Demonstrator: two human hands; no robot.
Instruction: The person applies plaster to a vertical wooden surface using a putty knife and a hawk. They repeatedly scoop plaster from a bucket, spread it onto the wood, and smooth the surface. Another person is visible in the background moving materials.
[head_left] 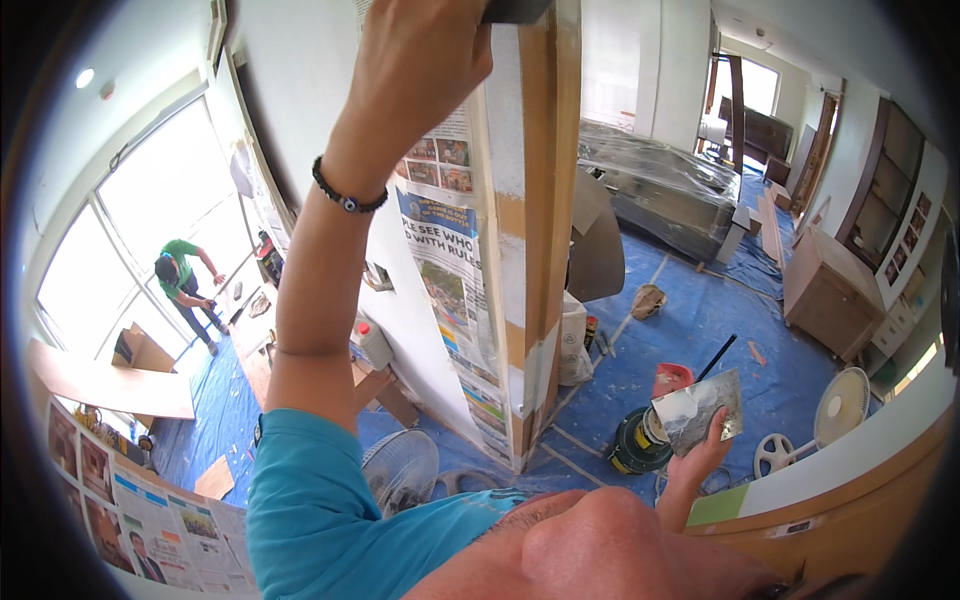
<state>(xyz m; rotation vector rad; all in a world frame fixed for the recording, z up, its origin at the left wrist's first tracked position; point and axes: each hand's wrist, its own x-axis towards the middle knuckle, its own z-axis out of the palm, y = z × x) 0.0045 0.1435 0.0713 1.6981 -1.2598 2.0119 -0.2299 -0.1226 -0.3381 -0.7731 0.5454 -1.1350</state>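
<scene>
Blue floor sheet (700, 315) underlies the whole work area. Wall end (506, 130), the surface being worked, rises mid-view btwn two spaces; newspaper (447, 290) covers part of its L face. Brown timber edging (540, 150) runs up the corner. Pale filler (508, 278) lies in stretches w/ brown showing btwn: coating prob. part done, bare stretches and smoothing left; top end out of view, status unclear.

Edges: corner long, near-vertical, its foot meeting the sheet. Room: open air R of the corner at arm height; plastic-wrapped furniture (660, 185) stands well back. Co-worker (180, 280) in green well apart, by the L windows. Lower R, standing fan (840, 408) and green pail (637, 450) limit low moves.

Metal plate (688, 432), tilted, bears whitish paste; R hand (700, 462) grasps it, thumb over the face. L hand (425, 50), raised to the upper rim, has fingers curled round a dark tool (515, 9); tool cut off by the frame, so contact w/ edging can't be told.
</scene>
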